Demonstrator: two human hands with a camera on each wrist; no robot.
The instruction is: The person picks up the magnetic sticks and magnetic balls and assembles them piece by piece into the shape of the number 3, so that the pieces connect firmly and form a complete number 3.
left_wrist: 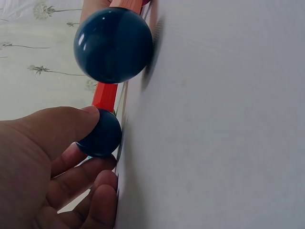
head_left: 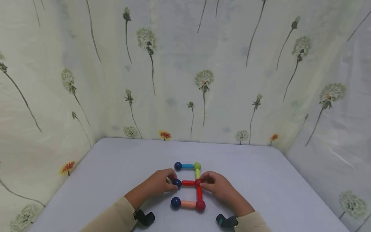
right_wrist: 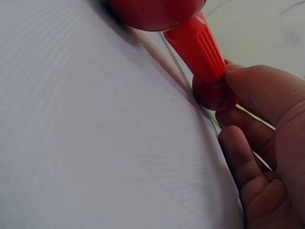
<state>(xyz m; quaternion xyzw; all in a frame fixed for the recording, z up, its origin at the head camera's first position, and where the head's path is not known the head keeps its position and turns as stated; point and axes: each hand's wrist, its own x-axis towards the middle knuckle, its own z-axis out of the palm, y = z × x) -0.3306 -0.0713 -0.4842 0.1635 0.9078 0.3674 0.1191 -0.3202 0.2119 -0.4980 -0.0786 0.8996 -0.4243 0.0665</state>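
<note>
Balls and rods of a magnetic building set form a shape like a backwards E on the table. My left hand (head_left: 156,184) pinches the middle dark blue ball (head_left: 177,183) between thumb and fingers. My right hand (head_left: 219,186) pinches the middle red ball (head_left: 198,182), and a red rod (head_left: 188,183) joins these two. A green rod (head_left: 197,174) runs from the red ball to a green ball (head_left: 197,166). Another red rod (right_wrist: 200,50) leads to the near red ball (head_left: 200,205). In the left wrist view, the near dark blue ball (left_wrist: 113,45) stands in front.
At the far side, a light blue rod (head_left: 187,166) links the green ball to a dark blue ball (head_left: 178,166). A salmon rod (head_left: 188,204) joins the near balls. Behind the white table (head_left: 116,161) hangs a dandelion-patterned cloth (head_left: 174,64).
</note>
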